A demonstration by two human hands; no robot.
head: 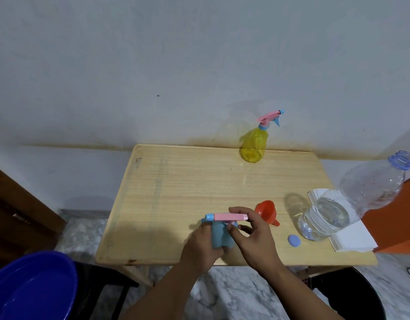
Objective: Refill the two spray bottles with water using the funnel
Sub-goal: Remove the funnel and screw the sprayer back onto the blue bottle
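Both hands meet over the near edge of the desk. The left hand grips the blue spray bottle; the right hand pinches its pink spray head. Just beyond the right hand lies the orange funnel, farther right the water bottle with its loose cap. Farthest off stands the yellow spray bottle.

Both hands on blue spray bottle (funnel beside)
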